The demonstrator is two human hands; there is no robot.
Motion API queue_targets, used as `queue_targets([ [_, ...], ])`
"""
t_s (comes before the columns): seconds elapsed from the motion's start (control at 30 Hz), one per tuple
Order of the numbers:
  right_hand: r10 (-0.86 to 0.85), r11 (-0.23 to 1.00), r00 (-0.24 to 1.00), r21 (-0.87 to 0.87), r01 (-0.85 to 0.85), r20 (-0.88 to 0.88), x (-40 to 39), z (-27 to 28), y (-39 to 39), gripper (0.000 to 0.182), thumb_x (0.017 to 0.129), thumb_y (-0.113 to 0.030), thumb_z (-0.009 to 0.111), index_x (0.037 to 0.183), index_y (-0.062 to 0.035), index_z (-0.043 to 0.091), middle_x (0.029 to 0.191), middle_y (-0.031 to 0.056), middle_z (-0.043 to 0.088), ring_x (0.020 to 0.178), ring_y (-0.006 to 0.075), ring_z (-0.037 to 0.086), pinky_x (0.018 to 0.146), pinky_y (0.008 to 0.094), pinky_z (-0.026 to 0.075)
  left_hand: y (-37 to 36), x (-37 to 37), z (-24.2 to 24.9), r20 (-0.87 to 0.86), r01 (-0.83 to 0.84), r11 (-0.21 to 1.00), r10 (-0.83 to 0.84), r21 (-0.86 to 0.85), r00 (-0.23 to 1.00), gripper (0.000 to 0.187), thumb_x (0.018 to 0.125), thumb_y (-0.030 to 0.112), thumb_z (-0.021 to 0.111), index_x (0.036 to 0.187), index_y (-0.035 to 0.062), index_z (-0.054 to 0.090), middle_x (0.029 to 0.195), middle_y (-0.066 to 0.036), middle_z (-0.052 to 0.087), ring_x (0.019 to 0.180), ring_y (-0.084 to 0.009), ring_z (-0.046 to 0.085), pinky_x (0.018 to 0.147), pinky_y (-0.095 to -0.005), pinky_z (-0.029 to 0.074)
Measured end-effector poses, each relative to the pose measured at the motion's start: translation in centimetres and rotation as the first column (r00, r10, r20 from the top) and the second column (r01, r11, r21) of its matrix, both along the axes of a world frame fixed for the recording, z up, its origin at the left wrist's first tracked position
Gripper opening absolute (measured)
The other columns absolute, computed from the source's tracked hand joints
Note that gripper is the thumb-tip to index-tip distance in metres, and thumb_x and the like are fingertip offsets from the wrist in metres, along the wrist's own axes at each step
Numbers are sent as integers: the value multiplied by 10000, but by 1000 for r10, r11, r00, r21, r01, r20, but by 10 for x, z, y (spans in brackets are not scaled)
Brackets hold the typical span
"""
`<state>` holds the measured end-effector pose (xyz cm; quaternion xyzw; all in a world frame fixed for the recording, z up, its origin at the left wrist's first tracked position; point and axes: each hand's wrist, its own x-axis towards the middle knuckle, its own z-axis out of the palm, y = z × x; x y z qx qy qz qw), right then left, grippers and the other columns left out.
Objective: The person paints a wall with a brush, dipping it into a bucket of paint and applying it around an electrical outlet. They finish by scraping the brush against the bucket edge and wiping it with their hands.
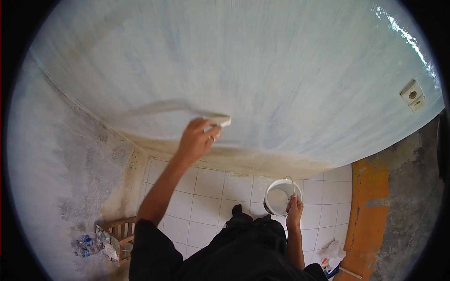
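Observation:
My left hand [197,139] is raised at the wall [262,75], with its fingers closed round a paintbrush [226,121]. The brush's pale tip touches or nearly touches the lower part of the wall; its handle is mostly hidden by the fingers. Lower down on the right, my right hand [294,208] is closed on the rim or handle of a bucket [269,191]; exactly which part it grips is hard to see. White paint [279,199] lies in the bottom of the bucket. The wall carries streaky, pale blue-white strokes, with a beige band along its foot.
White floor tiles [206,206] lie below. A wooden crate [123,234] and plastic bottles [86,246] stand at the lower left. A power socket [412,95] sits on the right. A white plastic bag [333,253] is near the orange-painted strip [368,206].

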<state>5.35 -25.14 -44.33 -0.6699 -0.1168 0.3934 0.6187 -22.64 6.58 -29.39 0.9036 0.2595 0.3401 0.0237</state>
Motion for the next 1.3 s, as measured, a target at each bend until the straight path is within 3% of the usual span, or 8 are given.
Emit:
queue_targets([
  [0.3, 24, 999, 1000, 37, -24, -1, -2, 6, 5, 344, 1019, -327, 500, 770, -93, 543, 563, -92, 336, 463, -1, 260, 419, 207, 187, 11, -7, 251, 145, 133, 887, -216, 442, 965, 365, 698, -67, 706, 1047, 38, 708, 1091, -131, 663, 1064, -279, 609, 897, -374, 520],
  [0.47, 24, 999, 1000, 31, -24, 1, -1, 4, 2, 326, 1017, -337, 502, 790, -105, 526, 598, -92, 307, 491, 11, 233, 438, 211, 178, 42, 17, 304, 213, -23, 451, -374, 892, 903, 306, 790, -72, 707, 1068, 27, 625, 1006, -117, 639, 862, -224, 627, 699, -287, 537],
  [0.7, -15, 1000, 1000, 0, 15, -1, 4, 2, -10, 323, 1016, -329, 506, 785, -105, 531, 590, -92, 304, 478, 14, 232, 430, 210, 177, 65, 26, 186, 306, -146, 570, -195, 809, 932, 344, 755, -29, 738, 1090, 17, 675, 1062, -149, 648, 1013, -284, 617, 860, -344, 542],
  [0.77, -22, 1000, 1000, -13, 23, 6, 9, 2, -17, 324, 1017, -329, 505, 784, -106, 530, 584, -91, 302, 467, 14, 228, 424, 213, 171, 65, 29, 127, 341, -166, 638, -161, 752, 926, 383, 664, 71, 829, 1030, 120, 726, 1105, -74, 575, 1000, -232, 605, 810, -350, 576],
  [0.87, -31, 999, 999, -27, 32, 22, 18, -1, -23, 327, 1018, -331, 502, 780, -107, 528, 577, -90, 300, 456, 12, 223, 416, 217, 165, 69, 36, 35, 306, -3, 779, -243, 627, 920, 231, 785, -65, 697, 1002, 7, 666, 1033, -146, 601, 729, -190, 621, 488, -276, 491],
  [0.93, -31, 998, 999, -47, 32, 29, 22, 0, -27, 329, 1018, -333, 502, 779, -108, 526, 577, -90, 301, 455, 11, 224, 414, 217, 163, 65, 40, -37, 305, 47, 869, -223, 493, 926, 189, 819, -94, 672, 990, -19, 648, 987, -155, 607, 657, -190, 622, 441, -277, 499],
  [1.07, -29, 996, 999, -84, 33, 44, 17, 4, -29, 328, 1019, -335, 500, 778, -113, 522, 587, -92, 305, 465, 7, 228, 418, 214, 165, 43, 36, -139, 257, -67, 869, -70, 490, 964, 344, 667, 82, 866, 965, 134, 701, 1066, -42, 460, 1019, -235, 538, 853, -376, 561],
  [1.3, -53, 993, 996, -99, 59, 65, 18, 6, -32, 329, 1024, -332, 493, 777, -116, 521, 593, -97, 309, 476, 1, 219, 424, 205, 173, 12, 28, -270, 26, 11, 990, -14, 141, 1000, 297, 749, 81, 802, 1028, 122, 710, 1063, -67, 523, 959, -271, 579, 846, -366, 535],
])
